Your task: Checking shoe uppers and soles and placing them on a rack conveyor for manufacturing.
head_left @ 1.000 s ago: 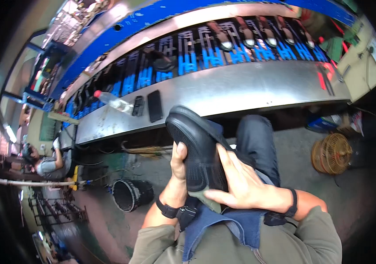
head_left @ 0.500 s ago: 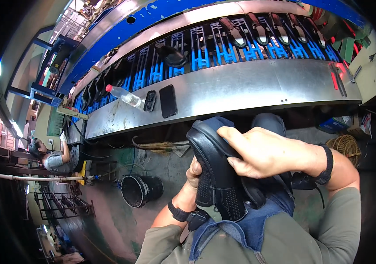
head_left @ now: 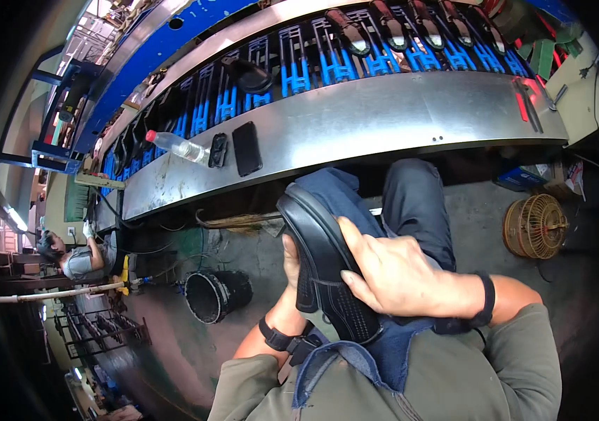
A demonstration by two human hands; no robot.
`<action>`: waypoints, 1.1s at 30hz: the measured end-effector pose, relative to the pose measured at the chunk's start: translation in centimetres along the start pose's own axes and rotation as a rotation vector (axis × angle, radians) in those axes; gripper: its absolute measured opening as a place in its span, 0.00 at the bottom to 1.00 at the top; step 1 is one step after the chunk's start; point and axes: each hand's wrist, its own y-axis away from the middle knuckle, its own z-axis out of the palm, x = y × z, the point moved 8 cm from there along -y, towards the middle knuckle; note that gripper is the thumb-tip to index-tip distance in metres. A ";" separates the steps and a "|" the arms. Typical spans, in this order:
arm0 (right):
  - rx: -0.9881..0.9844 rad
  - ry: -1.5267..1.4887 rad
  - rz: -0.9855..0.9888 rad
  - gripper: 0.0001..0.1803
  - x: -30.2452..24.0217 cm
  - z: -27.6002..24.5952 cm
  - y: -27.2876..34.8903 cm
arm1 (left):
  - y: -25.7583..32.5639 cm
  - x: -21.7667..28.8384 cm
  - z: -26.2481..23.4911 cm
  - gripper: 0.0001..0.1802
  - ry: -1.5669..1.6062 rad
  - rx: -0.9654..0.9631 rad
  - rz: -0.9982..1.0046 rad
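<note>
A black shoe (head_left: 332,291) with perforated panels and light stitching is held over my lap, its toe pointing away from me. A thick black sole (head_left: 319,212) runs along its right side and round the toe. My left hand (head_left: 291,263) is closed on the shoe's left side, mostly hidden behind it. From the right, my right hand (head_left: 401,274) grips the sole edge and shoe side, index finger and thumb pressed against them; the other fingers are curled out of sight.
Ahead runs a metal-edged conveyor bench (head_left: 355,116) with blue racks carrying shoes (head_left: 249,74). On its edge lie a bottle (head_left: 176,146), a phone (head_left: 247,149) and a small black device (head_left: 218,150). A black bucket (head_left: 218,295), a wicker basket (head_left: 534,226) and a co-worker (head_left: 82,256) are nearby.
The shoe has turned slightly, and the sole, which stood away from the upper near the heel, now lies closer along it. My right hand has shifted down and left with it.
</note>
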 end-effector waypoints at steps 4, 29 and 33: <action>-0.012 0.085 -0.134 0.46 1.3 1.8 6.2 | -2.6 0.2 1.3 0.50 -0.177 0.214 -0.020; -0.038 -0.860 0.310 0.17 16.9 1.7 -4.5 | -11.4 4.2 3.2 0.09 -1.110 -0.011 -0.147; -0.444 -0.069 -0.337 0.09 3.3 4.7 5.4 | 1.4 -4.5 7.8 0.09 -1.911 -1.120 -0.111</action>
